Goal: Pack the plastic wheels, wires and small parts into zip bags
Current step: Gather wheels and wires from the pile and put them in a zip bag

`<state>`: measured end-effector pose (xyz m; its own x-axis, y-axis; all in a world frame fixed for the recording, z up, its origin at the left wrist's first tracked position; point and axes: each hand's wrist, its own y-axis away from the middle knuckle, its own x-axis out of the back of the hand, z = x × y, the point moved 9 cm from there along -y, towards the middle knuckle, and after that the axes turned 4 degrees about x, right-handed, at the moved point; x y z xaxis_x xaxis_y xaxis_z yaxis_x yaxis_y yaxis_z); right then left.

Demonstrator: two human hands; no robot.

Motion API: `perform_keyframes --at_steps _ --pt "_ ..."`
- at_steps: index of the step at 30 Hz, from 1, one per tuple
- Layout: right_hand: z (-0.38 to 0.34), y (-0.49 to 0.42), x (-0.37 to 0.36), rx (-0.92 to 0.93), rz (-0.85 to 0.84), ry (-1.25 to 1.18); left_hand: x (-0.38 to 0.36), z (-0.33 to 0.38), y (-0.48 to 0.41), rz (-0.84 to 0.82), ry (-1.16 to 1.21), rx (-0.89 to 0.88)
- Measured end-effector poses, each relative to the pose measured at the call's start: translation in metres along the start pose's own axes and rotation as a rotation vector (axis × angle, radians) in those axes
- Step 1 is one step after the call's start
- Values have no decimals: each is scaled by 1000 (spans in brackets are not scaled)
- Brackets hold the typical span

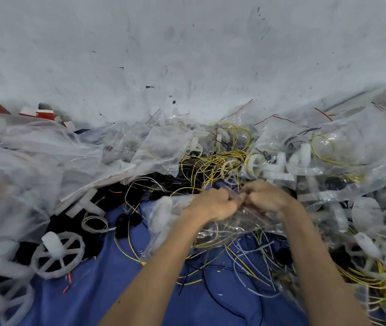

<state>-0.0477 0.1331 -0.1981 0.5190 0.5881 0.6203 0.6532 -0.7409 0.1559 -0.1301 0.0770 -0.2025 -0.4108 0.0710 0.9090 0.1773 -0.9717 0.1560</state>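
Scuffed white wall (pixel 187 43) with dark marks fills the top half. Below it, a blue cloth (pixel 97 290) covers the work surface and is heavily cluttered.

Both hands meet at centre, knuckles nearly touching. Left hand (pixel 213 204): grip closed, fingers curled, pinching the top edge of a clear plastic zip bag (pixel 229 222). Right hand (pixel 267 196): same, grip closed on that edge just beside the left. The bag hangs crumpled under both hands, toward the camera; its contents are unclear and blurred.

A tangle of thin yellow wires (pixel 220 161) lies just behind the hands. Loose white and yellow wires (pixel 246 262) lie on the cloth below the bag, between the forearms.

A white plastic spoked wheel (pixel 57 255) lies flat at lower left, with a white hub piece standing on it; more wheels show blurred at the left edge. Small black round parts (pixel 128 222) lie left of the bag. Filled clear bags of white plastic parts (pixel 316 149) are piled to the right. A large translucent plastic sheet (pixel 22 161) is heaped on the left. Red-and-white boxes (pixel 43 113) sit at far left against the wall.
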Motion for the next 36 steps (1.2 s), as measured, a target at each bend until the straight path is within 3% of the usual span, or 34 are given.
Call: perform_keyframes --at_steps 3,8,13,19,24,28,33,36 --pt "-4 -3 8 -8 75 -175 5 -1 7 52 149 -49" --pt "-27 -5 -7 36 23 -335 16 -4 18 79 396 -76" --pt "-37 2 -8 81 -51 -275 39 -10 39 338 525 -139" --pt "-57 9 -21 251 -150 -364 55 -17 53 500 575 -218" --pt "-72 18 -33 372 -308 -571 70 -20 57 513 498 -288" --pt "-75 15 -27 400 -205 -613 71 -10 57 449 369 -329" --pt "-85 12 -20 528 -57 -719 73 -7 56 378 680 -288" --pt "-89 11 -23 551 -88 -701 73 -5 57 381 636 -285"
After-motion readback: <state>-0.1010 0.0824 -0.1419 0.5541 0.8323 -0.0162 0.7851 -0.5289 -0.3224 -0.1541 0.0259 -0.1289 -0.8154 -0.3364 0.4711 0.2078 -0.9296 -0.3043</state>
